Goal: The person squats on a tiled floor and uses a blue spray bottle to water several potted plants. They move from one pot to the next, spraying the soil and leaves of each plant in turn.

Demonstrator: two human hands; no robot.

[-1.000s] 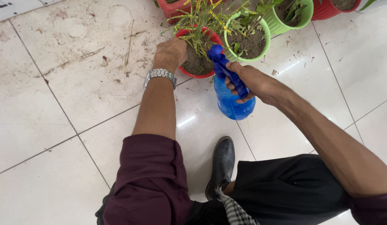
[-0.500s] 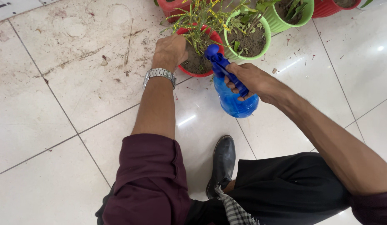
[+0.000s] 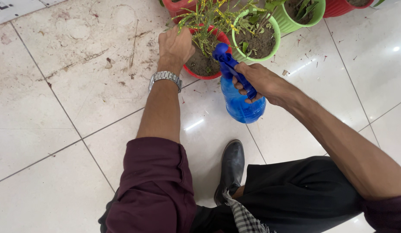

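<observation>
The floor (image 3: 58, 129) of large pale glossy tiles fills most of the view, its upper left part stained and scattered with bits of dry plant litter. The person crouches over it in dark trousers (image 3: 295, 194) and rolled maroon sleeves, with one black shoe (image 3: 229, 170) planted on the tile between the arms. At the top edge stands a cluster of plant pots: a red pot (image 3: 204, 64) of dark soil holding a plant with narrow yellow-green leaves (image 3: 204, 17), a light green pot (image 3: 256, 41) touching it on the right, and further green and red pots behind, partly cut off. The blue spray bottle (image 3: 241, 101) hangs above the floor just beside the red pot, its nozzle pointing at that pot's soil. The right hand (image 3: 261, 82) is clenched around the bottle's neck, its fingers (image 3: 243, 90) curled over the trigger. The left hand (image 3: 175, 43) rests at the red pot's left rim, fingers curled around the plant's lower leaves and stems. A silver wristwatch (image 3: 166, 77) circles the left wrist.
</observation>
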